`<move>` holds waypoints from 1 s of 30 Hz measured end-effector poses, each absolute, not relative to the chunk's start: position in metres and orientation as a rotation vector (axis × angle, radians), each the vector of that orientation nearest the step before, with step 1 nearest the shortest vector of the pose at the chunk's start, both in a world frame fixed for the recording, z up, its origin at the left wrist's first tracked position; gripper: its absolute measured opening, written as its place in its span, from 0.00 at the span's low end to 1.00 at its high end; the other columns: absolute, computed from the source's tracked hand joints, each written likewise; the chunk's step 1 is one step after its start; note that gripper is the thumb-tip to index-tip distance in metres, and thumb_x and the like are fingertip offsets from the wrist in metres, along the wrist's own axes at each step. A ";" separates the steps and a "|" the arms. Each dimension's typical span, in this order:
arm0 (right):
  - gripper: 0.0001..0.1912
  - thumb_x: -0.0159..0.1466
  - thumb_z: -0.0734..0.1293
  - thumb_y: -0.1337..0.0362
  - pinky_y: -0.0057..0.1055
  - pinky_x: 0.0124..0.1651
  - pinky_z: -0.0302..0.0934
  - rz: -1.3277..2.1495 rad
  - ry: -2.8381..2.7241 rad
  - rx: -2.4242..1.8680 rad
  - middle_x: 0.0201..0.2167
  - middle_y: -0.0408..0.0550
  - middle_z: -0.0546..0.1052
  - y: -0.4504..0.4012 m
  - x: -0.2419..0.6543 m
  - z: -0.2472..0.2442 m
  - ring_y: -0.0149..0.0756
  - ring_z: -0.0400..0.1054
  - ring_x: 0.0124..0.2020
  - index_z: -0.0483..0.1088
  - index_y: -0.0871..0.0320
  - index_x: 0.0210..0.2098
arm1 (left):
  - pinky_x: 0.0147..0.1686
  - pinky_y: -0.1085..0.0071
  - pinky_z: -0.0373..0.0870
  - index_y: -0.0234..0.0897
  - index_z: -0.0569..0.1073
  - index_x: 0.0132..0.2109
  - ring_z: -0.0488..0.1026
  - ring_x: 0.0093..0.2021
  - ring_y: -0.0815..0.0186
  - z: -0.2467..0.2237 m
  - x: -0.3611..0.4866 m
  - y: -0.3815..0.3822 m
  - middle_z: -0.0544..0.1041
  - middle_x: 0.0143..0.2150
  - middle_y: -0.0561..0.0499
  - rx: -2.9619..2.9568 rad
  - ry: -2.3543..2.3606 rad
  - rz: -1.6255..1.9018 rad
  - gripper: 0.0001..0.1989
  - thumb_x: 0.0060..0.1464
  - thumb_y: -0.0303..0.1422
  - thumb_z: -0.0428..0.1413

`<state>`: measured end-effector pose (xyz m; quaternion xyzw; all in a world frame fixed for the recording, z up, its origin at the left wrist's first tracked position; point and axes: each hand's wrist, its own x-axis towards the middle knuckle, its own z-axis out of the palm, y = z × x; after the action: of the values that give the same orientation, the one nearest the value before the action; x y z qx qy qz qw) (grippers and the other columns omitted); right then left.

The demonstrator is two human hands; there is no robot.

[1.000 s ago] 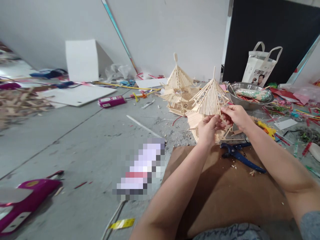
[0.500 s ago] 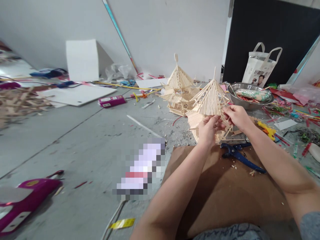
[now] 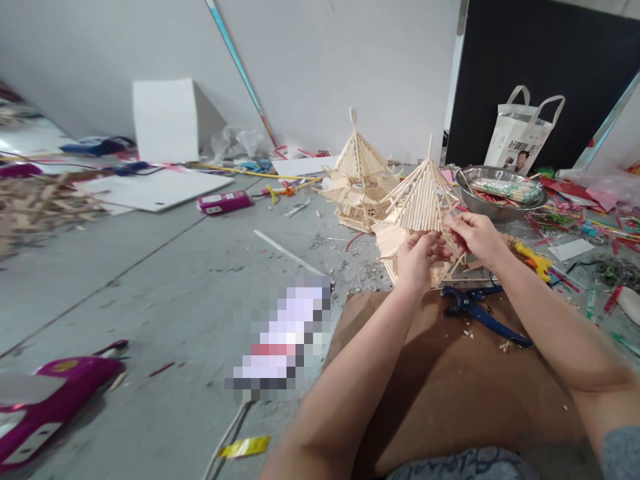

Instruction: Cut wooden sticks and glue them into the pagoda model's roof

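Observation:
A pavilion model of pale wooden sticks (image 3: 423, 200) stands in front of me, its pointed roof made of slanting sticks. At the roof's lower front edge is my left hand (image 3: 417, 257), its fingers bent together; what they hold, if anything, is too small to make out. My right hand (image 3: 467, 233) pinches at the roof's lower right edge, close to the left fingertips, and its contents are hidden too. A second stick pavilion (image 3: 357, 177), with a looped top, stands behind and to the left.
Blue cutters (image 3: 483, 317) lie on a brown board (image 3: 430, 400). A yellow glue gun (image 3: 535, 261) and a metal bowl (image 3: 500, 207) of stick bundles are at the right. A blurred-out device (image 3: 285, 333) and a magenta tool (image 3: 65, 400) lie left.
My right hand has shifted very slightly downward at the roof edge. My left hand and both models look the same.

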<state>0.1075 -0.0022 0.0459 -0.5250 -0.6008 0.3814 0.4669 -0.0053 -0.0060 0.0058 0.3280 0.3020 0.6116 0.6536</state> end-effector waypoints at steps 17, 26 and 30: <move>0.20 0.52 0.65 0.50 0.24 0.18 0.47 0.889 -1.610 -1.267 0.08 0.36 0.59 -0.009 0.118 0.036 0.22 0.51 0.12 0.58 0.58 0.15 | 0.19 0.73 0.66 0.31 0.68 0.28 0.69 0.17 0.71 0.011 -0.006 -0.009 0.70 0.21 0.55 0.703 0.675 1.345 0.09 0.35 0.31 0.54; 0.13 0.50 0.66 0.55 0.26 0.20 0.51 0.783 -1.549 -1.255 0.19 0.39 0.68 -0.001 0.111 0.036 0.24 0.56 0.15 0.66 0.60 0.28 | 0.20 0.74 0.65 0.31 0.68 0.27 0.68 0.17 0.71 0.010 -0.005 -0.009 0.70 0.20 0.54 0.680 0.671 1.371 0.09 0.34 0.31 0.55; 0.13 0.51 0.65 0.55 0.26 0.22 0.52 0.773 -1.609 -1.270 0.16 0.40 0.67 0.007 0.107 0.035 0.25 0.56 0.17 0.69 0.61 0.26 | 0.19 0.73 0.65 0.31 0.68 0.27 0.69 0.16 0.71 0.010 -0.005 -0.008 0.71 0.20 0.54 0.678 0.667 1.378 0.08 0.34 0.31 0.54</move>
<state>0.1075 0.0070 0.0350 -0.5156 -0.6530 0.3137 0.4576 -0.0048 -0.0082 0.0101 0.3009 0.2960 0.6113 0.6695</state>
